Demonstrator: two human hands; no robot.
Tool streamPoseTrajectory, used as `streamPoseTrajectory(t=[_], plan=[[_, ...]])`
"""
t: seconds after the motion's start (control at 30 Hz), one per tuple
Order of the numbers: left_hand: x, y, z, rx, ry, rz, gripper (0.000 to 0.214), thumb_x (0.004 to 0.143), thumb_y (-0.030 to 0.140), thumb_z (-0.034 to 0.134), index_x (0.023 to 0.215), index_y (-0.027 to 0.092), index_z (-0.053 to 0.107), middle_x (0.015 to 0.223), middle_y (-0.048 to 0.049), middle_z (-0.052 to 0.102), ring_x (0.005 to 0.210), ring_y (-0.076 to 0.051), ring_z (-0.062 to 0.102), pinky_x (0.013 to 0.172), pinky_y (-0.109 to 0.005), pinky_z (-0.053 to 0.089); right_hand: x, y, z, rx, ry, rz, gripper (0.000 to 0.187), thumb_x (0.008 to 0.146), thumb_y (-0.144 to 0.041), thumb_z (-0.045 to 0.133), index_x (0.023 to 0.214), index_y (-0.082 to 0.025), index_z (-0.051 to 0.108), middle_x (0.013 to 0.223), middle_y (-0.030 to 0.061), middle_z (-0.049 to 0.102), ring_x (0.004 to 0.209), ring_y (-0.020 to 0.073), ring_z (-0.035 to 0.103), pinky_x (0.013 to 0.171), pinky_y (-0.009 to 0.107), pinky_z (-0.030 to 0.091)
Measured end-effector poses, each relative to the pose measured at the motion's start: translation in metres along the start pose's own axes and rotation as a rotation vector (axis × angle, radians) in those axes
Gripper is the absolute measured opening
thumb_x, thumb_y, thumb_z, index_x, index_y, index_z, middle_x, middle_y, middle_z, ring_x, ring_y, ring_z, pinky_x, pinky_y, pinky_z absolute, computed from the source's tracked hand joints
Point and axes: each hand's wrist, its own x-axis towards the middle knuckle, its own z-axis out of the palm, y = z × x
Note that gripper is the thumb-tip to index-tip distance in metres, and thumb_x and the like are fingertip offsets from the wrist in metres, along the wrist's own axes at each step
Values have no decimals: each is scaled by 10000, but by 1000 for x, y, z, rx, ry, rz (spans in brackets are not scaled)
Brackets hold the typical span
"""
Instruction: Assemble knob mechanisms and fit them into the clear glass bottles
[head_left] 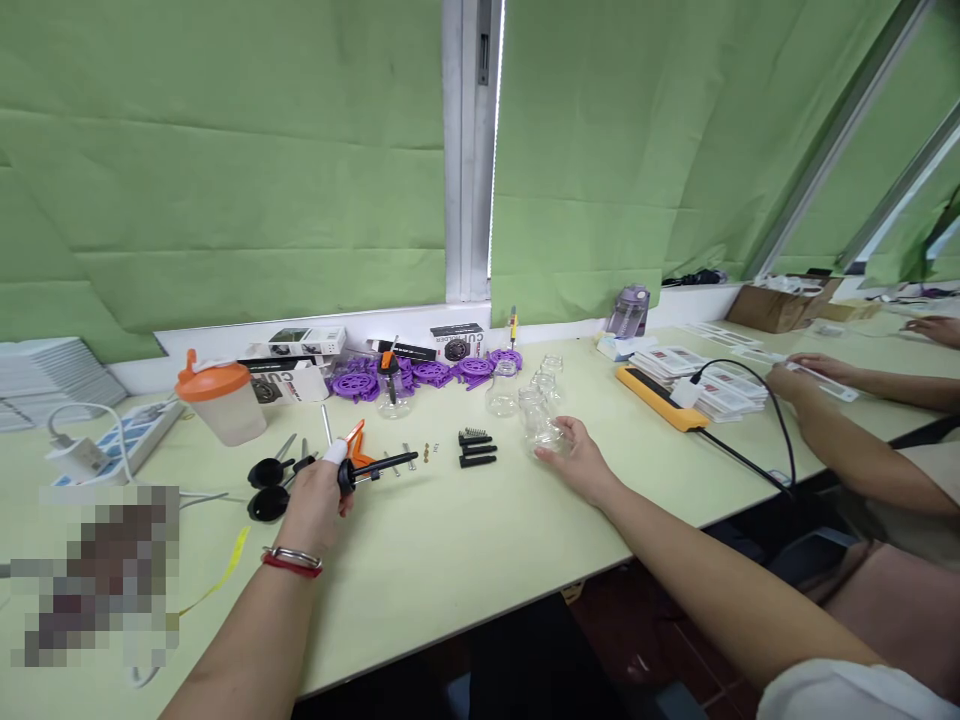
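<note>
Held screwdriver (pixel 371 466) in closed left hand (pixel 319 500), shaft level, tip pointing right toward jar (pixel 540 425). Cupped jar with right hand (pixel 581 465), fingers half curled.

- One head-worn view, looking forward and down across the desk (pixel 465 540) toward the green blinds (pixel 225 150).
- Near range: both forearms reach in from the bottom edge.

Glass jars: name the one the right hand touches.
The front jar, nearest the person; the right hand rests against its side. The other jars stand behind it, untouched.
</note>
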Motion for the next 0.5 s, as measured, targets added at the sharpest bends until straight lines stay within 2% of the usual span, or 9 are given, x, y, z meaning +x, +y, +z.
streamPoseTrajectory(t=[0.17,0.27,0.5], plan=[[-1,1,1,27,-9,16,364,750,482,530,522,228,405,388,35,386,319,-101,354,319,-238,282,8,-1,6,-296,4,16,741,594,-555,703,1203,-232,430,1168,103,572,1158,285,498,970,440,342],[-2,1,2,25,-15,14,383,751,499,526,515,226,398,388,34,388,323,-102,357,317,-238,276,12,-6,10,-438,7,-2,730,596,-567,691,1182,-219,429,1172,112,554,1147,305,499,961,450,336],[1,-2,1,60,-22,0,372,753,504,510,535,225,394,395,32,400,338,-109,372,323,-243,285,33,-9,28,-461,7,30,872,580,-531,710,1262,-208,271,1181,113,542,1076,278,548,873,363,403]])
